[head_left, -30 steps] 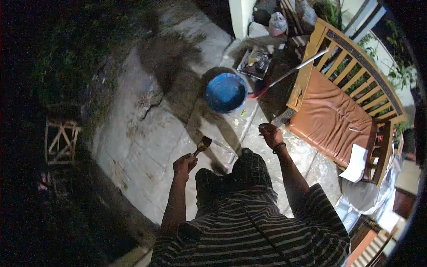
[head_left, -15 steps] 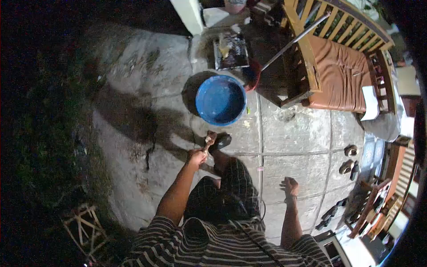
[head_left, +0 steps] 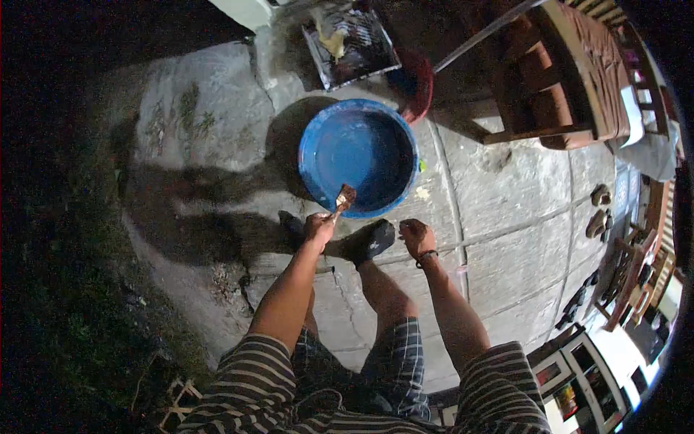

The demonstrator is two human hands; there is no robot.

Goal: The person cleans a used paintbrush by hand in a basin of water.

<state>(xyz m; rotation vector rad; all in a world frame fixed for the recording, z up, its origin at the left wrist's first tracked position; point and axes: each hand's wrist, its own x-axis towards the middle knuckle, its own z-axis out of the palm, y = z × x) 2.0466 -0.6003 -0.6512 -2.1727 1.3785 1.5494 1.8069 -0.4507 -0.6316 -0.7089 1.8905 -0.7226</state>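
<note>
My left hand is closed around the handle of a paintbrush, its brown bristles pointing up and away from me. In this view the brush head overlaps the near rim of a round blue basin. The basin stands on the concrete floor, its inside wall scuffed and pale in patches. My right hand, with a dark band at the wrist, hangs to the right, just off the basin's near right side. Its fingers are loosely bent and hold nothing visible.
Beyond the basin lies a dark rectangular tray or rack with a pale item on it. A red broom head with a long handle is beside it. A wooden bench stands at right. My feet are just before the basin; shoes lie farther right.
I have come closer to the basin, which looks larger. The paintbrush in my left hand has moved up to the basin's near rim. My right hand has swung forward and inward.
</note>
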